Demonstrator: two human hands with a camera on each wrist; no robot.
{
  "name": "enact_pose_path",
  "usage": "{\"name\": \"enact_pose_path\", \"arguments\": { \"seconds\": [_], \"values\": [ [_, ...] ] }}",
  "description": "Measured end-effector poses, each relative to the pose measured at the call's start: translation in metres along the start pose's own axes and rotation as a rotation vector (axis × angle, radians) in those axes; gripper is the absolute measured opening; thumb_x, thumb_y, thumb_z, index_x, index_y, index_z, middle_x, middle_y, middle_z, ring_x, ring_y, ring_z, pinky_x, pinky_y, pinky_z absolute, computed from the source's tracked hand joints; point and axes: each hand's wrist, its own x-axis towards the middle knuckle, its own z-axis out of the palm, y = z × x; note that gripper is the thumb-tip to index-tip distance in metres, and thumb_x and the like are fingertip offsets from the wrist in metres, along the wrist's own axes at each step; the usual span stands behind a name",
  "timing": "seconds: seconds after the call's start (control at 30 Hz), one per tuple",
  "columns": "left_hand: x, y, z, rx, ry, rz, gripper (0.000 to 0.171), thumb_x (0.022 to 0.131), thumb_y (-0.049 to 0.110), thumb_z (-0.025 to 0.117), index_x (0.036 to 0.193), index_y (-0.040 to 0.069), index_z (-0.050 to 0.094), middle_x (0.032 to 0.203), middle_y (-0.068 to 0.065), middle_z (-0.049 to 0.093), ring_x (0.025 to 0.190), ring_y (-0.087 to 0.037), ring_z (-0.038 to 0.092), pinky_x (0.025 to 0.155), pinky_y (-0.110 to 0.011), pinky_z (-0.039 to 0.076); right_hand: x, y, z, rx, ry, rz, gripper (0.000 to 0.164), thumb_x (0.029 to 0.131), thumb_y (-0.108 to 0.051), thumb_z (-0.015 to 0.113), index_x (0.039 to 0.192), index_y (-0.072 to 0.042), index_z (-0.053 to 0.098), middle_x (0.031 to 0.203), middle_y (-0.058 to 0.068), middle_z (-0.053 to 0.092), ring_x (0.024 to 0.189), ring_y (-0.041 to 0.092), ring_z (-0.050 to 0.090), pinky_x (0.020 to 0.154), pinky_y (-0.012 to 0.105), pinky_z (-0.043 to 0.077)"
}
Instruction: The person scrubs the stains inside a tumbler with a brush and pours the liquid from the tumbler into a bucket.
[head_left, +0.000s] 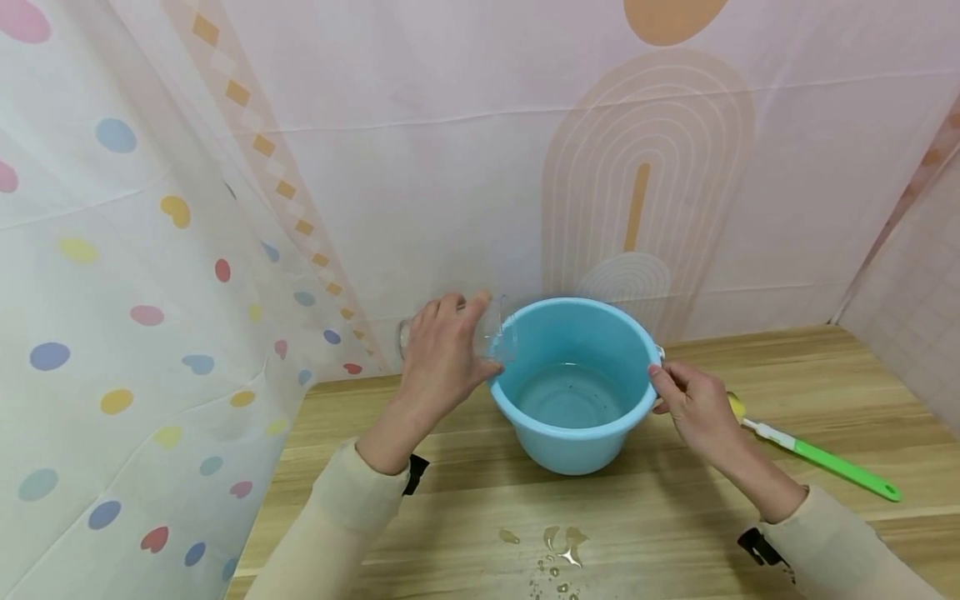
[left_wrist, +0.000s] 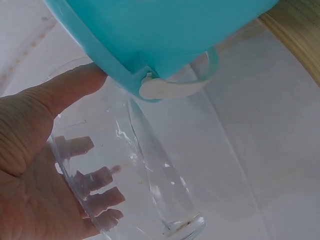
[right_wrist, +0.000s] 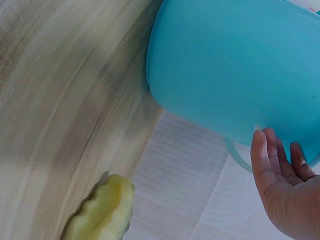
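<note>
A light blue bucket (head_left: 572, 450) stands on the wooden table, with a shallow layer of water (head_left: 566, 400) inside. My left hand (head_left: 442, 350) grips a clear drinking glass (left_wrist: 145, 170) tipped on its side, its mouth right at the bucket's left rim. In the left wrist view the thumb lies along the glass by the bucket's white handle joint (left_wrist: 160, 89), and the other fingers show through the clear wall. On the opposite side my right hand (head_left: 697, 404) holds the bucket's rim, thumb on top and fingers against the outer wall (right_wrist: 220, 65).
Right of the bucket lies a brush with a green handle (head_left: 847, 471) and a yellow sponge head (right_wrist: 107, 210). Spilled water (head_left: 570, 546) spots the table (head_left: 420, 517) near its front. A patterned curtain (head_left: 420, 192) hangs behind and along the left.
</note>
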Motion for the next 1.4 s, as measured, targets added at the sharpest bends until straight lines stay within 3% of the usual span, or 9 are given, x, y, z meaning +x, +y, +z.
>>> {"name": "enact_pose_path", "arguments": {
  "seconds": [0.53,1.4],
  "values": [
    [0.0025,0.0055,-0.0054,0.025,-0.057,-0.004,0.088,0.063,0.028,0.104,0.138,0.012,0.060,0.129,-0.024,0.063,0.119,-0.045,0.057,0.100,-0.060,0.047,-0.0026,-0.0015,-0.0011,-0.001,-0.009,0.002,0.042,0.113,-0.031,0.049,0.115,0.006,0.069,0.100,0.016,0.074,0.081,0.027,0.074,0.067,0.027,0.060],
    [0.0028,0.0059,-0.0051,0.040,-0.055,0.028,0.089,0.062,0.029,0.105,0.138,0.011,0.060,0.125,-0.022,0.063,0.117,-0.043,0.058,0.100,-0.059,0.046,-0.0022,0.0006,-0.0009,-0.002,-0.001,0.003,0.042,0.113,-0.031,0.049,0.114,0.006,0.069,0.099,0.017,0.074,0.081,0.028,0.075,0.066,0.029,0.060]
  ]
}}
